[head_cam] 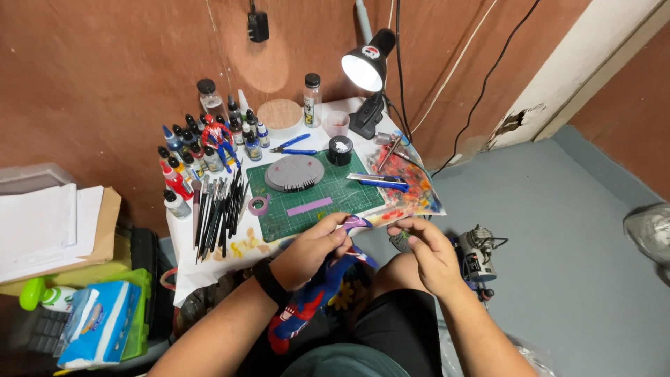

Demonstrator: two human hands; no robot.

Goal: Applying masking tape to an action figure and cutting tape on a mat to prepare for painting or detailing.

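Note:
My left hand [310,250] grips a purple tape piece [357,223] just off the small table's front edge, a black band on its wrist. My right hand [426,253] is close beside it, fingers curled and pinched toward the same piece; whether it holds anything is unclear. Below my hands a red and blue figure-print cloth [307,304] lies on my lap. Just ahead lies a green cutting mat [328,195] with a grey round base [294,172], a purple strip [309,206], a tape roll [259,204] and a blue knife [377,181].
Several paint bottles [202,150], a red and blue action figure [218,136] and a row of brushes [218,209] fill the table's left. A lit desk lamp [366,66], blue pliers [293,146], and a paint-stained palette [408,185] are right. A small compressor [478,251] sits on the floor; tissues [98,321] left.

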